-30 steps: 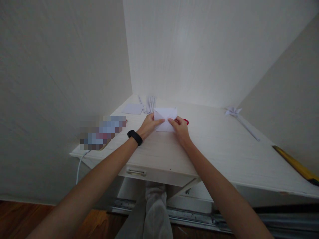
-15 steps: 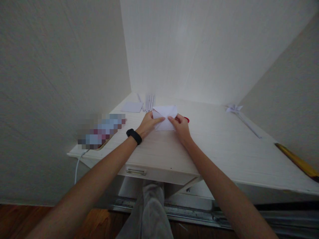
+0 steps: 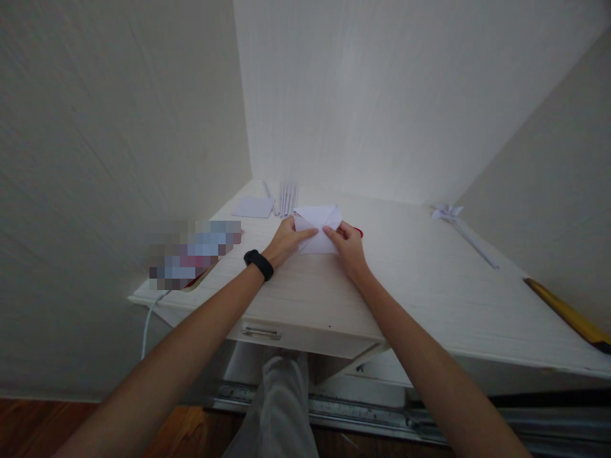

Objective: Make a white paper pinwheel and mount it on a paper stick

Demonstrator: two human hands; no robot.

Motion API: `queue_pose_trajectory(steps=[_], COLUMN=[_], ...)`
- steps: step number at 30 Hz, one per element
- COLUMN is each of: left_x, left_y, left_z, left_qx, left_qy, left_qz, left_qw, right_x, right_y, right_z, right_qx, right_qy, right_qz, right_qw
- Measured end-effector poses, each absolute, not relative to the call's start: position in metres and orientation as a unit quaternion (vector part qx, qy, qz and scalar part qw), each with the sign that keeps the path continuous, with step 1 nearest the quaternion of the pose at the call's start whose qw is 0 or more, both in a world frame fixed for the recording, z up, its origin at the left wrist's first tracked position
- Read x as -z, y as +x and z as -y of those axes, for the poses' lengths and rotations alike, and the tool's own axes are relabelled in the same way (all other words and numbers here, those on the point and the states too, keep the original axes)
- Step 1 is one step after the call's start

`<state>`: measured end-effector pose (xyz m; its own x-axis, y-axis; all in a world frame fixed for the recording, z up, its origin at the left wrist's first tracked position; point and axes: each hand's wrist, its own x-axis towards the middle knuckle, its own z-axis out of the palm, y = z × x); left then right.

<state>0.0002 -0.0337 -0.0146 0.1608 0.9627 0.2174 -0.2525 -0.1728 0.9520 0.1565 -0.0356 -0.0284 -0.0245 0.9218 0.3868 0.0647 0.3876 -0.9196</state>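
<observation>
- A white desk [image 3: 429, 286] fills the middle of the frame, set into a corner of pale walls; a drawer handle [image 3: 260, 332] shows on its front edge, lower centre.
- Up and left of the hands lie a flat paper square [image 3: 252, 207] and a row of thin paper strips [image 3: 285, 197]. At the right a folded paper flower on a long stem [image 3: 461, 226] lies well apart from them, and a yellow ruler [image 3: 566, 316] runs off the right edge.
- A blurred patch covers something at the desk's left end — a white cable [image 3: 150, 321] hangs below it.
- Both arms reach straight forward to the white folded paper [image 3: 317, 229], which lies on the desk at the frame's centre.
- The left hand [image 3: 286, 242], a black band [image 3: 258, 264] at its wrist, presses a forefinger flat on the sheet's left half.
- The right hand [image 3: 347, 245] pinches the paper's right edge between fingertips.
- A red object [image 3: 358, 233] peeps out behind the right hand — too hidden to identify.
- The creases are hard to make out in the dim light.
</observation>
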Motion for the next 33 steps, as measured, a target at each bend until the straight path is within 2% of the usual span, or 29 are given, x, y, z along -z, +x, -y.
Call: queue_pose_trajectory(steps=[4, 12, 19, 21, 23, 27, 30, 33], left_x=[0.015, 0.018, 0.019, 0.02, 0.02, 0.02, 0.019, 0.02], left_y=[0.0, -0.001, -0.003, -0.004, -0.005, -0.007, -0.007, -0.006], left_z=[0.033, 0.028, 0.025, 0.024, 0.023, 0.023, 0.024, 0.025], left_qx=[-0.556, -0.571, -0.615, -0.632, -0.646, -0.664, -0.669, -0.659], left_qy=[0.532, 0.521, 0.485, 0.464, 0.442, 0.407, 0.405, 0.411], left_qz=[-0.339, -0.355, -0.368, -0.362, -0.362, -0.372, -0.366, -0.368], left_qw=[0.541, 0.526, 0.501, 0.504, 0.506, 0.505, 0.505, 0.511], right_x=[0.027, 0.021, 0.023, 0.026, 0.027, 0.023, 0.017, 0.013], right_y=[0.155, 0.155, 0.153, 0.154, 0.156, 0.161, 0.159, 0.151], right_z=[0.037, 0.039, 0.037, 0.035, 0.033, 0.039, 0.048, 0.057], right_qx=[-0.398, -0.352, -0.42, -0.409, -0.339, -0.08, 0.069, 0.143], right_qy=[-0.396, -0.419, -0.402, -0.4, -0.411, -0.433, -0.402, -0.402], right_qz=[0.604, 0.631, 0.617, 0.628, 0.643, 0.702, 0.779, 0.821], right_qw=[0.565, 0.549, 0.53, 0.527, 0.55, 0.56, 0.476, 0.38])
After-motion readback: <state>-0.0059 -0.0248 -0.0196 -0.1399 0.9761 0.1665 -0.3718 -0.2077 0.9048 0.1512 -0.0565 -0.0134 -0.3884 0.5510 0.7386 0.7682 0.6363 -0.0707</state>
